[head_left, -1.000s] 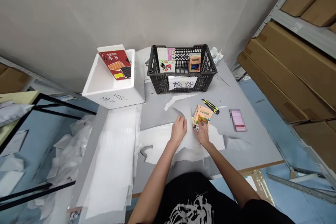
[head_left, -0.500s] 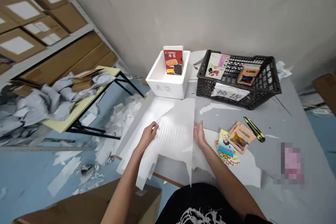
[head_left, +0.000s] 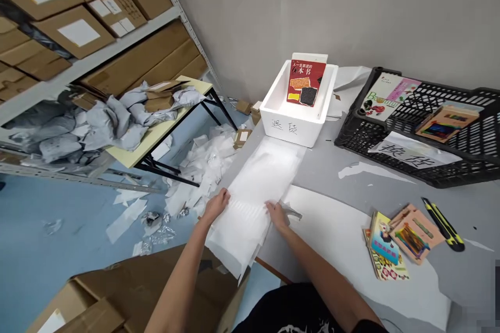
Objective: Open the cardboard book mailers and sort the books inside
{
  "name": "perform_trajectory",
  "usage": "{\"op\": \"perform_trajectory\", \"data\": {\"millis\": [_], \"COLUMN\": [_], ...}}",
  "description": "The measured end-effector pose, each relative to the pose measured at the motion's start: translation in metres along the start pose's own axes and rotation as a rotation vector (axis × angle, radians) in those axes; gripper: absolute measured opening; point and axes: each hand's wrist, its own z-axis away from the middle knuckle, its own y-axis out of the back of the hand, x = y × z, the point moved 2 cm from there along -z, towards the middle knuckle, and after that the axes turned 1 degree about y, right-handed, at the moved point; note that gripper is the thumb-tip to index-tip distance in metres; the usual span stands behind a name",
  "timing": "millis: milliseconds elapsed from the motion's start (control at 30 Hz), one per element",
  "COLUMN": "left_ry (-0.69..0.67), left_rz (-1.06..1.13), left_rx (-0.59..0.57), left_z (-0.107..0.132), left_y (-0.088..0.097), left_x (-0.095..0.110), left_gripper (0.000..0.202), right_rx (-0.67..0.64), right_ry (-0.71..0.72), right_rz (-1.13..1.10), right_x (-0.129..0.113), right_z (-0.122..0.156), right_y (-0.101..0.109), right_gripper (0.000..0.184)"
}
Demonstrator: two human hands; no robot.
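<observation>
And here, a thin white sheet (head_left: 242,234) is spread along the left part of the grey table (head_left: 322,158), other sheets layered under it, right in front of the white foam box (head_left: 291,129). It's held at both sides: its left edge is pinched in the curled fingers of the left hand (head_left: 217,205), its right edge gripped between the thumb and fingers of the right hand (head_left: 276,214). In the foam box, a red book (head_left: 305,82) is propped upright. To the right, white paper (head_left: 332,229) is laid flat, its near corner topped by peach-coloured booklets (head_left: 417,233) overlapping a yellow-and-blue booklet (head_left: 383,239), with a yellow-and-black cutter (head_left: 443,225) placed just beside. Behind them, more books are held in the black crate (head_left: 357,134). Down at the left, a brown carton (head_left: 156,281) is seen.
</observation>
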Motion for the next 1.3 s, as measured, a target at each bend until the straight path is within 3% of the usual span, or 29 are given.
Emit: {"op": "perform_trajectory", "data": {"millis": [167,333,400,500,533,600,667,733,833,900,1000,1133,1233,1300], "left_ry": [0.062,0.095,0.073,-0.159,-0.263,-0.412,-0.448,-0.423,-0.416,-0.426,-0.436,-0.638,-0.78,-0.806], "left_rz": [-0.014,-0.06,-0.091,-0.057,-0.026,0.019,0.013,-0.016,-0.033,-0.012,0.05,0.115,0.145,0.144], "left_rx": [-0.058,-0.056,0.019,0.326,0.379,0.355,0.271,0.245,0.295,0.348,0.371,0.11,-0.058,-0.189], "left_z": [-0.021,-0.026,-0.026,-0.022,-0.02,-0.013,-0.007,-0.003,-0.001,-0.002,0.004,0.039,0.077,0.097], "left_y": [-0.033,-0.04,-0.039,-0.044,-0.05,-0.071,-0.097,-0.117,-0.121,-0.108,-0.085,-0.084,-0.1,-0.114], "left_x": [-0.01,-0.006,0.001,0.026,0.038,0.061,0.076,0.082,0.085,0.099,0.157,0.293,0.394,0.444], "left_gripper": [0.021,0.03,0.034,0.049,0.053,0.058,0.06,0.061,0.061,0.06,0.054,0.035,0.028,0.026], "right_rx": [0.006,0.036,0.043,0.083,0.112,0.195,0.332,0.569,0.938,1.118,1.187,1.082,1.016,0.999], "right_ry": [-0.131,-0.163,-0.176,-0.151,-0.13,-0.079,0.004,0.152,0.142,-0.012,-0.27,-0.48,-0.525,-0.497], "right_rz": [0.099,0.157,0.164,0.132,0.117,0.095,0.106,0.198,0.373,0.454,0.422,0.264,0.169,0.119], "right_x": [0.013,0.001,-0.002,-0.005,-0.006,-0.004,0.003,0.015,0.047,0.07,0.1,0.12,0.125,0.125], "right_z": [-0.015,-0.031,-0.035,-0.033,-0.029,-0.016,0.004,0.03,0.068,0.086,0.096,0.09,0.09,0.097], "right_y": [-0.011,-0.007,0.0,0.023,0.035,0.068,0.114,0.171,0.264,0.318,0.374,0.403,0.411,0.418], "right_gripper": [0.019,0.018,0.015,0.007,0.004,0.006,0.012,0.02,0.03,0.039,0.06,0.073,0.059,0.041]}}
